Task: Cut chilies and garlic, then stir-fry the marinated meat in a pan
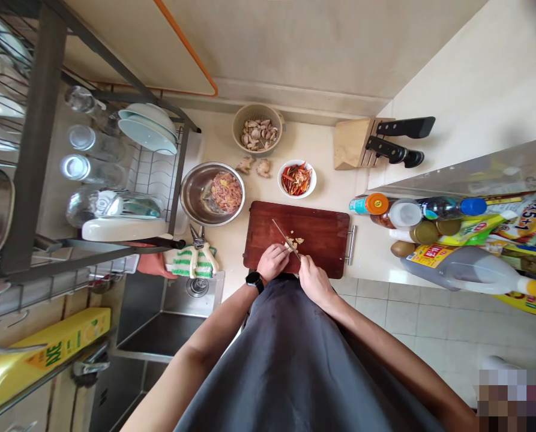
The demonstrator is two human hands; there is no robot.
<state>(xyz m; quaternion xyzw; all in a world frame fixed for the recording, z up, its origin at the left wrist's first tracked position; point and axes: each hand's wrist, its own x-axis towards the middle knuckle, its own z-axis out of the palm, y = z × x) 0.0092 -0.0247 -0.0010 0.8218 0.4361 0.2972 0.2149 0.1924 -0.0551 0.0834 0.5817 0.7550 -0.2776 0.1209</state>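
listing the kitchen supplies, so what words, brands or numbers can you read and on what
"AXE": yellow bottle
"5+1": packet at right
Too small or blurred to read: their other print, and the labels on the jug, orange-lidded jar and green packet

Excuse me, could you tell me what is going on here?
A person holds a knife in the right hand over a cutting board, while the left hand steadies a pale piece beside the knife. Cut bits lie on the board. Beyond it stand a white bowl of red chillies and a basket of garlic.
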